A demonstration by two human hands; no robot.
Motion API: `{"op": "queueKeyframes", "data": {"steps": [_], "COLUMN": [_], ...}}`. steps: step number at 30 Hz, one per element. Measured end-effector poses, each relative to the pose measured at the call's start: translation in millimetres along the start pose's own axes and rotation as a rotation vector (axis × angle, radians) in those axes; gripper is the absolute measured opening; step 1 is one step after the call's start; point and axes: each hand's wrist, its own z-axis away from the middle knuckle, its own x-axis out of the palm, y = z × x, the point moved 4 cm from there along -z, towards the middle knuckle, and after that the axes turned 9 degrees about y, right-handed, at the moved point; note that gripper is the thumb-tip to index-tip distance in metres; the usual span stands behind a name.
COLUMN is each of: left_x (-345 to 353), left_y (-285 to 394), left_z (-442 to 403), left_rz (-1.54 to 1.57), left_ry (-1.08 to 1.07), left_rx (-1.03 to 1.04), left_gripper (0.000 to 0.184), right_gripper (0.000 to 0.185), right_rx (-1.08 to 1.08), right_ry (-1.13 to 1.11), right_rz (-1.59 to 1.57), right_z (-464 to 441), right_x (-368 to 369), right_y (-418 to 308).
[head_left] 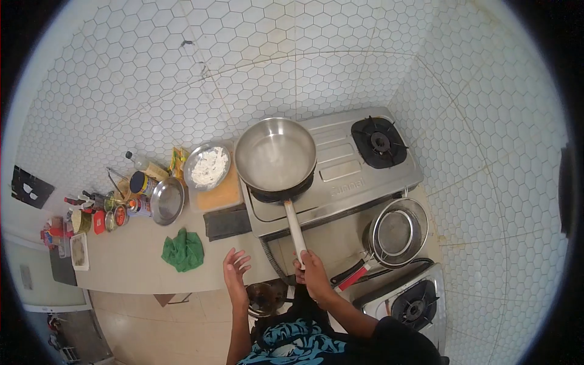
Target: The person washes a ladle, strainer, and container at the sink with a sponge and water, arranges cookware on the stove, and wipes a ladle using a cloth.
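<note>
A steel frying pan [275, 155] sits over the left burner of the gas stove [340, 171]. Its long handle points toward me, and my right hand [313, 272] is wrapped round the end of it. The inside of the pan looks bare and shiny. My left hand [236, 267] is raised in front of the counter edge with its fingers apart and nothing in it. Nearest to it are a dark flat slab [227, 224] and a crumpled green cloth [184, 250] on the counter.
Left of the stove stand a bowl of white flour-like stuff [208, 167], a steel plate [168, 201] and several bottles and jars. Strainers [396, 234] with a red handle lie at the right, above a second stove [420, 307]. A bare burner [380, 142] is at the back right.
</note>
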Motion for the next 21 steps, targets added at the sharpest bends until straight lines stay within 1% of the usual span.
{"op": "queueKeyframes", "data": {"steps": [4,6,13,21], "left_x": [-9.2,-14.9,-33.0,-51.3], "left_y": [4.7,4.0,3.1,-0.1], "left_z": [6.0,8.1,18.4,29.6], "left_rz": [0.008,0.042,0.056,0.064], "left_ry": [0.000,0.000,0.007,0.001], "left_rx": [0.018,0.020,0.016,-0.001], "left_gripper": [0.065,0.064,0.063,0.062], "right_gripper": [0.022,0.022,0.020,0.025], "right_rx": [0.023,-0.029,-0.068,-0.072], "right_ry": [0.003,0.014,-0.027,-0.029], "right_rz": [-0.006,0.001,0.028,-0.029], "right_z": [0.4,-0.8,5.1,5.6], "right_x": [-1.2,-4.2,-6.1,-1.3], "right_y": [0.5,1.6,-3.0,-0.9]}}
